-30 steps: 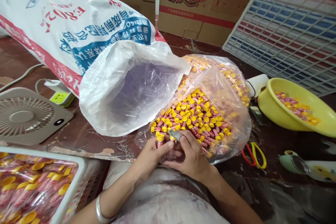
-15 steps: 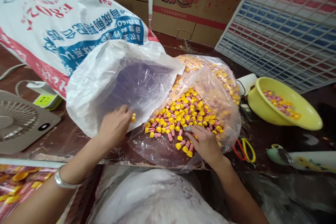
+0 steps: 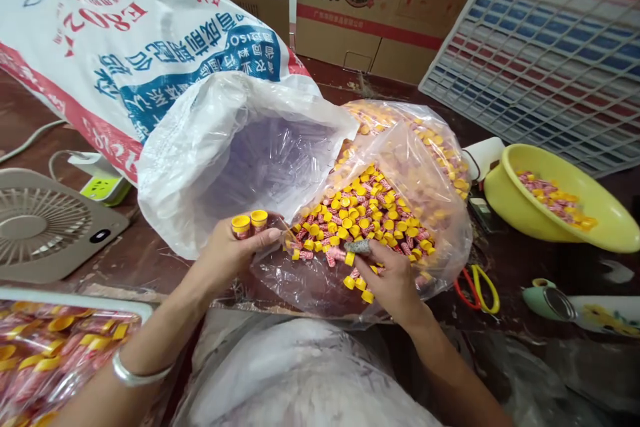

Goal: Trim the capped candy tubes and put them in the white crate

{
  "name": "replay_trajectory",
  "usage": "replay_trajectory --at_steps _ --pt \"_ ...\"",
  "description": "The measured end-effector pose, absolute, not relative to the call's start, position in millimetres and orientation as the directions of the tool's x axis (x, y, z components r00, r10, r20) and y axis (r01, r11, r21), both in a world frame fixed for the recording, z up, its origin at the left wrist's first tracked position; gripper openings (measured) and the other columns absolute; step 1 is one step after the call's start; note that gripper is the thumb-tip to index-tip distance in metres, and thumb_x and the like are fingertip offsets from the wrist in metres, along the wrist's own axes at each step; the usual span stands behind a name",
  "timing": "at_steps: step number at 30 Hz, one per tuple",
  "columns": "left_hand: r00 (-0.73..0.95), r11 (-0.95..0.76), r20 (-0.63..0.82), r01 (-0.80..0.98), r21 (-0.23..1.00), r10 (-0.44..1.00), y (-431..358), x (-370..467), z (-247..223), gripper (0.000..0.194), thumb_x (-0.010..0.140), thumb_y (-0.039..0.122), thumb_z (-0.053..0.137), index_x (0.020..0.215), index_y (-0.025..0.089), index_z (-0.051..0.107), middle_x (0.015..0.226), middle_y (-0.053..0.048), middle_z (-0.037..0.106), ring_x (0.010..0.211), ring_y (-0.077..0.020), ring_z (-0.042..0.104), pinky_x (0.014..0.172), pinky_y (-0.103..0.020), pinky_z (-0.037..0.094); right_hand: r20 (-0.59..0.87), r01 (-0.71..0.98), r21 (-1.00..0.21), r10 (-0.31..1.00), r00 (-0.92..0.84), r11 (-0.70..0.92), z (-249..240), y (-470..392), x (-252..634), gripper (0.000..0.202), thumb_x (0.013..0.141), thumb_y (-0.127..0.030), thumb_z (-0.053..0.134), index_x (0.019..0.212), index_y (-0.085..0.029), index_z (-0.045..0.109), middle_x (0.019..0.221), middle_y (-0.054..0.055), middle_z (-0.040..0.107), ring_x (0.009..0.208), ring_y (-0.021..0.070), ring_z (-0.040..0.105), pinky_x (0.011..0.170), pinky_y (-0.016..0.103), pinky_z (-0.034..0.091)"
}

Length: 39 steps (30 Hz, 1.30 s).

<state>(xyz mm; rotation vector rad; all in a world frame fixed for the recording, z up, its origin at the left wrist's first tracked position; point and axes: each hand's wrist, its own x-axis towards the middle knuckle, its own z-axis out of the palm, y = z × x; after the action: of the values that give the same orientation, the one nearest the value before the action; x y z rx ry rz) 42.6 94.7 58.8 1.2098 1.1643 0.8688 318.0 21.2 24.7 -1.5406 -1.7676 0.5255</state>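
Note:
Two yellow-capped clear tubes (image 3: 259,219) stand side by side in my left hand (image 3: 233,250), which is closed around them in front of the white sack's mouth. Between thumb and fingertips, my right hand (image 3: 395,280) pinches a small red-and-white patterned tube with a yellow cap (image 3: 349,258). A grey cover (image 3: 357,247) sits on one of its fingers. Beneath and beyond that hand, a pile of small yellow-capped tubes (image 3: 350,213) spills from a clear plastic bag (image 3: 440,240). The woven sack (image 3: 190,167) lies with its opening towards me, showing clear tubes inside.
At left are a fan (image 3: 55,227), a power strip (image 3: 105,188) and a tray (image 3: 143,309) of filled yellow-capped tubes. To the right lie a yellow bowl (image 3: 515,207), scissors (image 3: 483,290) and a flowered bottle (image 3: 600,313). Cardboard boxes (image 3: 370,27) and a white rack (image 3: 540,60) stand behind.
My left hand has drawn back from the sack's mouth and turned, showing two yellow-capped tubes. My right hand has lifted a small tube from the pile. The view has shifted slightly.

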Motion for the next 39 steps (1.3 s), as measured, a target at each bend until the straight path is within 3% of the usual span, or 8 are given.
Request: replay_trajectory --at_steps 3,7,13,20,24,33,36,39 --pt "0.219 0.279 -0.231 -0.223 0.934 0.948 74.6 60.6 55.3 0.038 0.07 0.036 0.085 0.1 0.016 0.075 0.088 -0.005 0.077 0.081 -0.0202 0.071 0.078 -0.028 0.055 0.122 0.353 -0.93 0.992 0.041 0.1 31.6 17.3 303.9 0.01 0.092 -0.029 0.064 0.097 -0.021 0.068 0.089 0.003 0.073 0.078 0.0179 0.068 0.071 0.028 0.054" --pt "0.198 0.271 -0.214 -0.335 0.902 0.957 54.5 73.5 47.4 0.033 0.074 0.031 0.083 0.102 0.018 0.074 0.091 -0.005 0.078 0.084 -0.0194 0.072 0.08 -0.027 0.056 0.038 0.171 -0.985 0.996 0.083 0.023 34.7 18.0 289.6 0.017 0.088 -0.034 0.07 0.099 -0.021 0.069 0.085 0.001 0.071 0.078 0.0173 0.067 0.07 0.027 0.054" --pt "0.114 -0.067 0.062 0.04 0.997 0.992 35.4 72.4 46.4 0.025 0.078 0.028 0.08 0.102 0.022 0.075 0.101 -0.004 0.077 0.095 -0.0211 0.071 0.088 -0.03 0.056 -0.088 -0.04 -0.995 0.995 0.049 -0.086 33.6 21.8 278.7 0.025 0.084 -0.041 0.075 0.093 -0.019 0.07 0.078 0.0 0.071 0.065 0.0134 0.063 0.061 0.024 0.054" --pt "0.347 -0.64 0.558 0.194 0.744 0.754 26.4 78.2 54.9 0.023 0.088 0.015 0.066 0.109 0.023 0.072 0.106 -0.007 0.074 0.097 -0.018 0.071 0.086 -0.027 0.059 -0.13 -0.357 -0.905 0.948 -0.291 -0.233 42.6 16.9 272.2 0.059 0.081 -0.067 0.069 0.117 -0.02 0.067 0.107 0.01 0.071 0.103 0.0262 0.067 0.087 0.039 0.057" --pt "0.404 -0.757 0.65 0.211 0.618 0.644 25.4 81.1 48.1 0.019 0.096 0.023 0.057 0.109 0.02 0.071 0.102 -0.011 0.073 0.093 -0.018 0.072 0.081 -0.026 0.06 -0.092 -0.33 -0.914 0.915 -0.393 -0.234 50.3 11.4 267.6 0.082 0.063 -0.057 0.089 0.13 -0.023 0.055 0.118 0.009 0.066 0.113 0.0257 0.063 0.094 0.036 0.053" --pt "0.413 -0.788 0.671 0.287 0.545 0.615 22.0 77.0 50.9 0.023 0.1 0.03 0.052 0.11 0.018 0.069 0.103 -0.013 0.077 0.093 -0.0199 0.074 0.081 -0.03 0.059 -0.062 -0.152 -0.981 0.936 -0.348 -0.122 46.8 5.2 256.5 0.067 0.07 -0.06 0.083 0.118 -0.022 0.057 0.111 0.006 0.066 0.106 0.0242 0.063 0.093 0.035 0.052" --pt "0.439 -0.783 0.648 0.338 0.522 0.622 14.9 60.6 51.6 0.026 0.1 0.026 0.051 0.118 0.022 0.068 0.106 -0.012 0.077 0.092 -0.0212 0.074 0.079 -0.031 0.059 -0.05 -0.002 -0.998 0.903 -0.428 -0.057 47.9 12.5 266.0 0.081 0.064 -0.068 0.082 0.127 -0.023 0.055 0.122 0.008 0.064 0.115 0.0276 0.06 0.098 0.039 0.051" --pt "0.464 -0.674 0.489 0.525 0.519 0.738 1.2 3.2 47.4 0.04 0.094 0.024 0.055 0.132 0.036 0.062 0.12 -0.007 0.074 0.103 -0.026 0.072 0.083 -0.036 0.059 0.005 0.314 -0.945 0.966 -0.258 0.089 53.2 23.4 295.2 0.086 0.064 -0.063 0.085 0.134 -0.025 0.051 0.134 0.011 0.058 0.123 0.0297 0.057 0.104 0.044 0.047"
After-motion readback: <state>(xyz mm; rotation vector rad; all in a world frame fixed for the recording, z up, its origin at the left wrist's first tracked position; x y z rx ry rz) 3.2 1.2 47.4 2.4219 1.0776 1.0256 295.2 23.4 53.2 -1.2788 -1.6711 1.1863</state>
